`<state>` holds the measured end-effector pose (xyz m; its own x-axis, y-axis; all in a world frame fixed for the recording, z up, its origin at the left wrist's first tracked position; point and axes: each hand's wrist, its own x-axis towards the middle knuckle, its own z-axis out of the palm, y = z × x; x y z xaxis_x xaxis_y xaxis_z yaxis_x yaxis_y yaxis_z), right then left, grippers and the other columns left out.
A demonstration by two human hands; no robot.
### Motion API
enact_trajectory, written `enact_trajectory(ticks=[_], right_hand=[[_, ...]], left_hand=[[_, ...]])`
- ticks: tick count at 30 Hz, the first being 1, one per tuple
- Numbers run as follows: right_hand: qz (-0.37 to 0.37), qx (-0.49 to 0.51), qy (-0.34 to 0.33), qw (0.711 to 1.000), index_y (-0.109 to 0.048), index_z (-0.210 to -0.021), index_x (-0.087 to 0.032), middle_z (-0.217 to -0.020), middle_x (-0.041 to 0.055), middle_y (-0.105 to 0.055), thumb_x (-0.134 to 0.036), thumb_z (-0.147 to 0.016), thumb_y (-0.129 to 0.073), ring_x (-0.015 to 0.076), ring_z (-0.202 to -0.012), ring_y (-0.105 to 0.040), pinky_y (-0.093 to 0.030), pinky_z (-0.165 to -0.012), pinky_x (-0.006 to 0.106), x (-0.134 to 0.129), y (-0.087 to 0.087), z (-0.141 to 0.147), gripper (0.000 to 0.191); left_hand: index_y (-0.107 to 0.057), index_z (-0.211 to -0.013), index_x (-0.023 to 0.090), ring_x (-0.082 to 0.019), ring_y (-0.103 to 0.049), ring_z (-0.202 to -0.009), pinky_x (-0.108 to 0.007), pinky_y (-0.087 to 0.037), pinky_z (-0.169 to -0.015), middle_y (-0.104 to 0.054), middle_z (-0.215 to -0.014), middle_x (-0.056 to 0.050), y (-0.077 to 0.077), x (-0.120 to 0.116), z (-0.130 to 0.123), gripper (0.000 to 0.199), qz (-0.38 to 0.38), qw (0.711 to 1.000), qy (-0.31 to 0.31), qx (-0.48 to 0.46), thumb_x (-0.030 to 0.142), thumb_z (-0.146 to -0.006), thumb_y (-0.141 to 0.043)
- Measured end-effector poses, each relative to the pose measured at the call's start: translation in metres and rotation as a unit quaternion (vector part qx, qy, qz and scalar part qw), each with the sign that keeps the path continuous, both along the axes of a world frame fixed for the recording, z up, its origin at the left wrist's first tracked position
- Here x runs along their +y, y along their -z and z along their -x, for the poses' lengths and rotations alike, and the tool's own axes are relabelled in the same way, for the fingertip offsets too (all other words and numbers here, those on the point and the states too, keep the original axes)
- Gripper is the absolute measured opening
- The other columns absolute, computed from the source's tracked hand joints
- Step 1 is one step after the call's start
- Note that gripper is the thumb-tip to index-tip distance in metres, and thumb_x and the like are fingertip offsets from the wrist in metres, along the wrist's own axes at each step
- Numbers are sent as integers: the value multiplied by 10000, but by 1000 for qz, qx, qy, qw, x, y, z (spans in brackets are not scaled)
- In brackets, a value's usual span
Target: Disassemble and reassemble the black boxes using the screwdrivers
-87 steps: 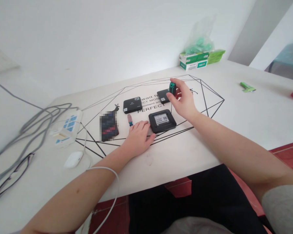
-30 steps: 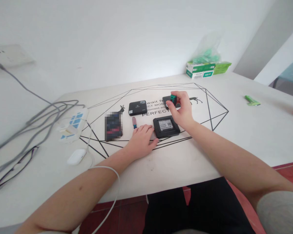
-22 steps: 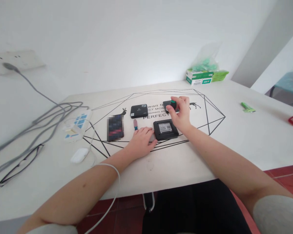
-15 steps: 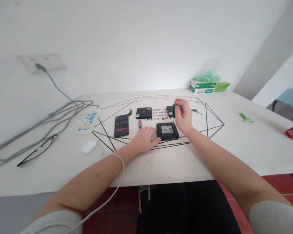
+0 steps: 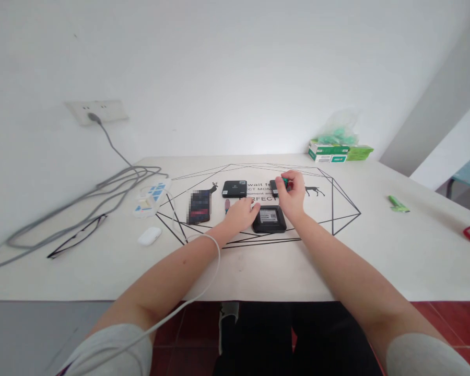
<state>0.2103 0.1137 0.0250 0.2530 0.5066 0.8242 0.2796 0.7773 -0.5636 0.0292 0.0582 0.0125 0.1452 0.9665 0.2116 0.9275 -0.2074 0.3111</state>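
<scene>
My right hand (image 5: pixel 293 198) is closed around the small green handle of what looks like a screwdriver (image 5: pixel 285 180); its tip is hidden. Just left of that wrist lies a black square device (image 5: pixel 269 227), its white printed label facing up. My left hand (image 5: pixel 241 213) hovers or rests at the device's left edge, thumb apart from the fingers and holding nothing; whether it touches the device I cannot tell. Beside its fingertips is another small screwdriver (image 5: pixel 227 204) with a reddish handle. Two more black box-shaped devices lie behind: one at the back left (image 5: pixel 235 189), another (image 5: pixel 274 187) partly covered by my right hand.
A phone (image 5: pixel 199 206), a white earbud case (image 5: pixel 149 236), a power strip (image 5: pixel 153 197) and glasses (image 5: pixel 77 236) lie to the left. Grey cable (image 5: pixel 113 180) runs to the wall socket. Green-and-white boxes (image 5: pixel 329 151) stand at the back right; a green wrapper (image 5: pixel 397 204) lies farther right. A white cable crosses my left forearm.
My left hand has moved from the front left corner of the labelled device to farther back. My right hand has shifted slightly, still gripping the green handle. The camera view has shifted.
</scene>
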Motion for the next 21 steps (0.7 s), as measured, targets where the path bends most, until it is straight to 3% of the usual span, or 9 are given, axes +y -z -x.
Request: enact_trajectory(ticks=[3, 8, 11, 15, 21], right_hand=[[19, -17, -53, 998, -684, -1019, -240, -1050, 73, -744, -365, -1040, -530, 225, -998, -698, -567, -907, 433, -5, 7, -5, 199], [7, -99, -41, 994, -713, -1157, -268, -1091, 72, -769, -336, -1056, -504, 241, -986, -704, -583, -876, 459, -13, 7, -17, 242], [-27, -125, -21, 992, -696, -1140, -257, -1043, 67, -721, -329, -1018, -598, 218, -892, -663, -574, -783, 417, -17, 3, -21, 173], [-12, -133, -26, 991, -664, -1134, -267, -995, 35, -622, -340, -945, -735, 196, -857, -612, -562, -745, 391, -20, 3, -19, 215], [1, -112, -45, 993, -679, -1200, -296, -1221, 112, -594, -410, -982, -679, 279, -1142, -630, -615, -807, 460, -21, 1, -17, 247]], left_hand=[[-642, -1235, 167, -284, -660, -1257, -417, -484, -1115, -726, -1292, -148, 14, -8, 2, 332, -23, 1000, 10, -6, 384, -1101, -430], [-627, -1261, 174, -326, -649, -1241, -502, -495, -1108, -699, -1292, -160, 26, -17, 4, 346, -54, 998, 40, -8, 433, -1086, -476], [-594, -1332, 190, -340, -622, -1294, -547, -474, -1125, -683, -1359, -150, 24, -21, 1, 363, -19, 999, 48, -10, 432, -1081, -492], [-563, -1387, 196, -323, -575, -1385, -539, -438, -1182, -643, -1453, -140, 17, -26, -1, 385, 21, 998, 57, -34, 414, -1075, -504], [-541, -1431, 205, -314, -547, -1428, -526, -411, -1215, -622, -1490, -137, 14, -31, 2, 418, 38, 996, 66, -39, 404, -1065, -512]])
